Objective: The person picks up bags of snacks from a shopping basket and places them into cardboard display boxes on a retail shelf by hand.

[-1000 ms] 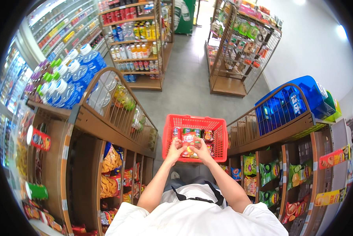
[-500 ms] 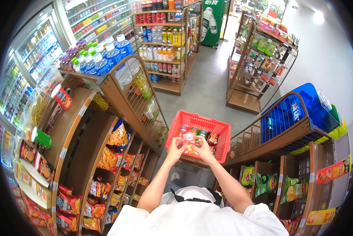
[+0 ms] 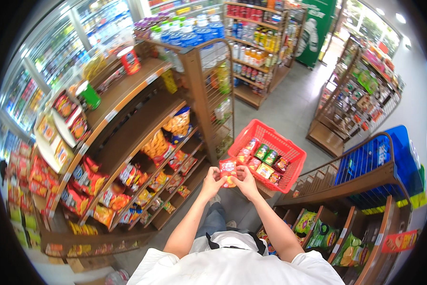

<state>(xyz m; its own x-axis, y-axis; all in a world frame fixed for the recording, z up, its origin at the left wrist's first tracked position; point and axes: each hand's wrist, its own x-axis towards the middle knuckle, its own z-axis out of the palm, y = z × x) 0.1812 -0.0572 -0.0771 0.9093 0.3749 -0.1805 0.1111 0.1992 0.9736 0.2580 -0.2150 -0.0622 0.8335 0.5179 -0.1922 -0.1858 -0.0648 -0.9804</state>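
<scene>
A small red snack packet [image 3: 228, 172] is held up between both hands in front of me. My left hand [image 3: 213, 184] grips its lower left side and my right hand [image 3: 244, 182] grips its lower right side. Just beyond the packet a red plastic shopping basket [image 3: 292, 151] rests on a wooden shelf top and holds several small red, green and yellow snack packets [image 3: 263, 160].
A wooden shelf unit [image 3: 128, 142] full of snack bags stands to my left, with water bottles [image 3: 189, 29] on top. Blue crates [image 3: 379, 159] sit on the shelf at right. A grey floor aisle [image 3: 289, 107] runs ahead toward drink shelves [image 3: 256, 38].
The view has swung left toward the snack shelves. My hands have come back out of the basket holding the red packet, which is now in front of the basket's near edge.
</scene>
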